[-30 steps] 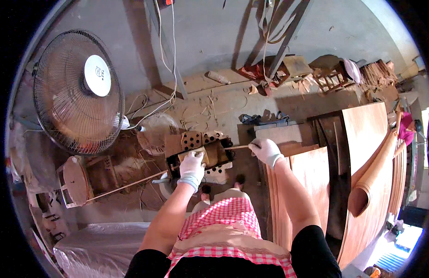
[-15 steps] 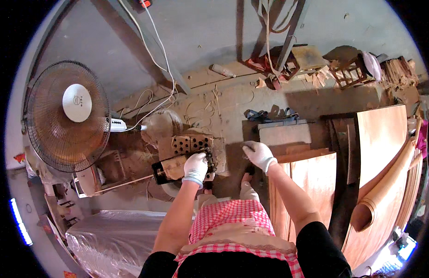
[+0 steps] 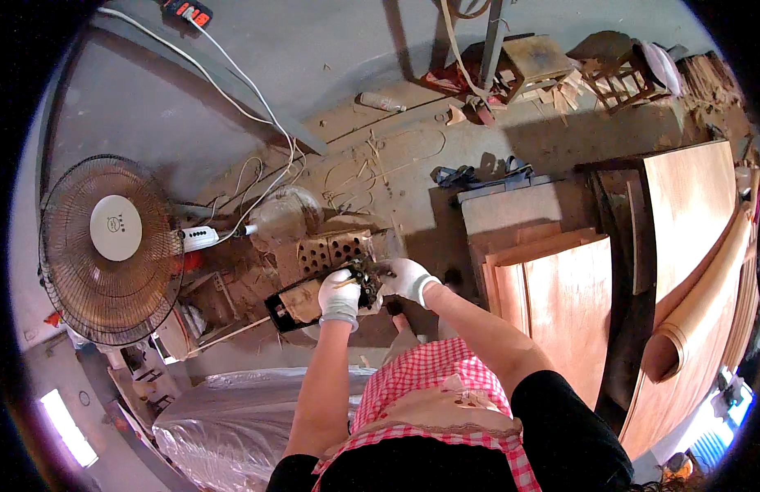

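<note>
A low machine has a black frame and a tan flat top, with a dark, greasy-looking mechanism at its right end. My left hand, in a white glove, rests over the top beside this mechanism with its fingers curled. From the other side my right hand, also white-gloved, reaches in, its fingertips drawn together against the mechanism. What either hand pinches is too small and too dark to make out. Just beyond stand tan blocks pierced with round dark holes.
A large floor fan stands left, its white cable running up the wall. Plastic sheeting covers something near left. Stacked wood sheets and a rolled veneer lie right. A wooden stool stands behind.
My right hand has moved left, from above the floor to the machine's mechanism. My left hand stays at the machine. The whole view has shifted and tilted slightly.
</note>
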Available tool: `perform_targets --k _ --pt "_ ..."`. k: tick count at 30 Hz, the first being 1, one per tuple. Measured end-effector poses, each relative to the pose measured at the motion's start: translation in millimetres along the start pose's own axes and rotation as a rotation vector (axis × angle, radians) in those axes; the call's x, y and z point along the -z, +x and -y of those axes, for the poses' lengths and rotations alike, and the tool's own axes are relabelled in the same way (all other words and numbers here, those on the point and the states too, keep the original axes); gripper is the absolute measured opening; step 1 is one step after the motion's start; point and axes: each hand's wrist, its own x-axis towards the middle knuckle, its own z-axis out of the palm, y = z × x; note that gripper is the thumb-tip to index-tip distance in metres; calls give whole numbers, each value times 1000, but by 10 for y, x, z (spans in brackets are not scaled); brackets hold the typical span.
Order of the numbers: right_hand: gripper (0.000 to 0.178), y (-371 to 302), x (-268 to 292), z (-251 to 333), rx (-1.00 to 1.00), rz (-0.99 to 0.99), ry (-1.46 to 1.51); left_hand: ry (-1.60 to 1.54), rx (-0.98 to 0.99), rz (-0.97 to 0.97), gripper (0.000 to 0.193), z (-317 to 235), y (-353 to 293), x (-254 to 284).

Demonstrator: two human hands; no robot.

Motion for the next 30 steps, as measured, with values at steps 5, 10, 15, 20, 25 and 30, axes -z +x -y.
perform_targets --k 5,10,15,20,25,30 --pt "32 107 -171 -157 98 -113 -3 345 -101 -94 7 -321 -28 68" --pt "33 74 -194 -66 90 -139 -158 447 -96 -18 11 -302 -15 79" --pt "35 183 -213 -226 176 -146 -181 443 -38 148 16 -468 9 170" --pt "29 248 -329 -616 -389 -286 1074 344 -74 139 20 -527 -51 293" --pt "36 224 -476 -873 -251 -116 980 337 -53 86 20 -529 -60 249" --pt "38 129 -458 -301 -30 -254 146 355 -40 78 20 -428 -35 174"
